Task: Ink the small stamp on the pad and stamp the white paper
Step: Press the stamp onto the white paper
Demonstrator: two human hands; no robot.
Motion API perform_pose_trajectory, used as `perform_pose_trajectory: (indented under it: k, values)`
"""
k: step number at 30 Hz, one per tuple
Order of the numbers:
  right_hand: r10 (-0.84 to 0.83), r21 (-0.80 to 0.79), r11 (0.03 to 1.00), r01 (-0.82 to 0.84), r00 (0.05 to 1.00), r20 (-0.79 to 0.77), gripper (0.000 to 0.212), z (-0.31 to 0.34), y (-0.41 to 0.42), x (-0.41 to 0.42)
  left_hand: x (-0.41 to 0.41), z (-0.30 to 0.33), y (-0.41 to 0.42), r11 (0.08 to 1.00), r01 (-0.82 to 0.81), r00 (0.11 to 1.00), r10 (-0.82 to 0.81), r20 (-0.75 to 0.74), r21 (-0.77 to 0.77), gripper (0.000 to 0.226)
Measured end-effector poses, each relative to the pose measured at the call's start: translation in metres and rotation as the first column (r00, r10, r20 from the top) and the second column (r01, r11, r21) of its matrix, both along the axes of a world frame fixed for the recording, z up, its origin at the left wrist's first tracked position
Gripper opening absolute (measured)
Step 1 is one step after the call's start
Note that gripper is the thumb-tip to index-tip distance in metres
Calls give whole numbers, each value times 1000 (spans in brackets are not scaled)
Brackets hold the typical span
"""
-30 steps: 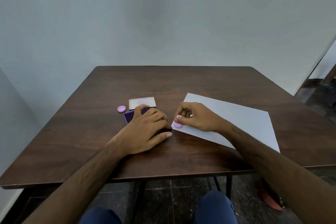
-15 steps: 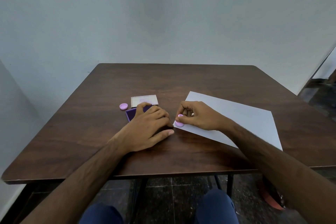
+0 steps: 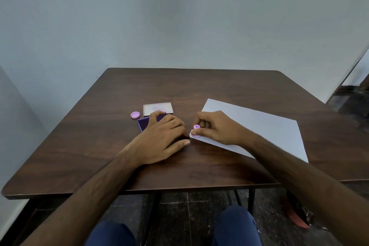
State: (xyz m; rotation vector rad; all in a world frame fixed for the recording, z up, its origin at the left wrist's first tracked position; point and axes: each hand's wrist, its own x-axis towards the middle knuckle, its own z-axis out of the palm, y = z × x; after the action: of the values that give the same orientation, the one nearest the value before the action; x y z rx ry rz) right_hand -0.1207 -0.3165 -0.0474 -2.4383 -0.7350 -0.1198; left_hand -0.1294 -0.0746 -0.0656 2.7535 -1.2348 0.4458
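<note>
right hand [image 3: 217, 129] pinches small stamp [image 3: 196, 131], pressing it on near-left corner of white paper [image 3: 259, 126] | left hand [image 3: 161, 138] lies flat, fingers loose, over purple ink pad [image 3: 144, 124] | vs 0.5 s ago: stamp and both hands unmoved | count: one stamp, one pad, one paper, one pink cap [image 3: 135, 115], one lid [image 3: 157, 108], all on counter [image 3: 99, 146]

So we've got a small pink round stamp [image 3: 196, 131] standing upright on the near left corner of the white paper [image 3: 259, 126]. That sheet lies flat, skewed, on the right half of the table. Our purple ink pad [image 3: 144, 123] sits open left of center, partly covered.
</note>
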Motion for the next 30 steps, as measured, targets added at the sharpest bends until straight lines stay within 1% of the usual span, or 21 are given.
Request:
perform_pose_trajectory:
  k: [3,4,6,9,12,16,19,21,23,26,30]
  values:
    - [-12,-16,1000,14,998,69,28,-3,3,-4,-1,-1,0,999,-7,1000,8,26,-50,26]
    - [-17,-16,1000,19,996,90,29,-4,4,-5,-2,-2,0,997,-4,1000,6,27,-81,25]
    - [-24,-12,1000,26,994,109,26,-6,6,-8,-4,0,0,993,0,1000,1,7,-120,38]
    - [-32,-24,999,35,993,116,21,-8,8,-8,-7,2,0,997,19,1000,-19,1,-77,53]
    - [-55,-7,998,56,992,116,21,-10,6,-6,-7,3,0,998,28,1000,-29,-6,-50,54]
    - [-58,14,998,56,991,120,22,-13,6,-4,-6,4,0,998,31,999,-32,-25,-50,55]
    - [-64,27,998,61,990,127,28,-14,7,-5,-6,2,0,996,44,998,-47,-37,-75,54]
    - [-68,45,997,63,989,132,35,-15,7,-5,-5,1,0,993,38,997,-45,-62,-112,51]
    - [-73,55,996,66,988,137,39,-15,6,-5,-2,-1,1,992,24,998,-30,-52,-121,42]
    - [-77,42,997,71,987,142,38,-16,7,-6,0,-3,1,997,12,1000,-14,-16,-82,28]
    - [-83,60,995,74,985,154,37,-20,7,-5,0,-3,0,998,12,1000,-13,-7,-59,22]
